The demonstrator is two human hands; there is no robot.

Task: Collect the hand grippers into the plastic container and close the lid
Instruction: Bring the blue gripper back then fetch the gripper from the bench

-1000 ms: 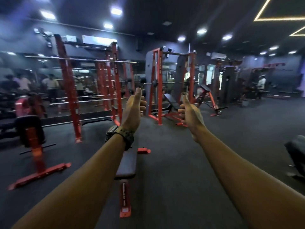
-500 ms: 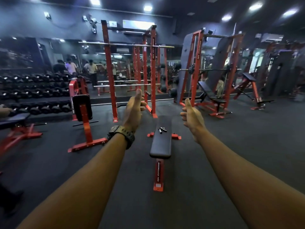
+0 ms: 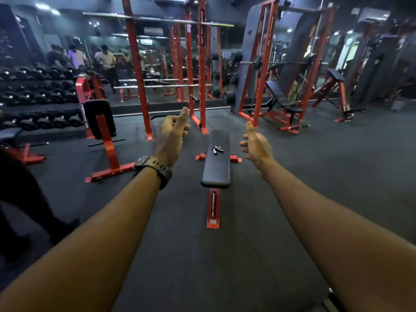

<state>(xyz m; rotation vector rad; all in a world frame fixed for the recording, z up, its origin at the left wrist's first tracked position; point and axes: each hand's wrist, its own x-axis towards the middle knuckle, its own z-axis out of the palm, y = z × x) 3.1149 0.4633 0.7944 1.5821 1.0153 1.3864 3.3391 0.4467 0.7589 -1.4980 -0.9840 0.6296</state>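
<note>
Grippers (image 3: 217, 150) lie on bench (image 3: 216, 172) ahead, btwn our hands; right hand (image 3: 256, 146) nearer than left hand (image 3: 172, 136), both empty, loosely open.

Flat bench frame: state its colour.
Red, under a black pad; the flat bench shows clearly in the head view.

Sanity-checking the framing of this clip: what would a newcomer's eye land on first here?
Two bare forearms reach forward from the bottom corners, the left hand and right hand both empty, with a dark wristwatch on the left wrist. Between them a black flat bench on a red frame runs away from the camera, with hand grippers lying on its far half. Behind stand red racks; no plastic container is in view.
</note>
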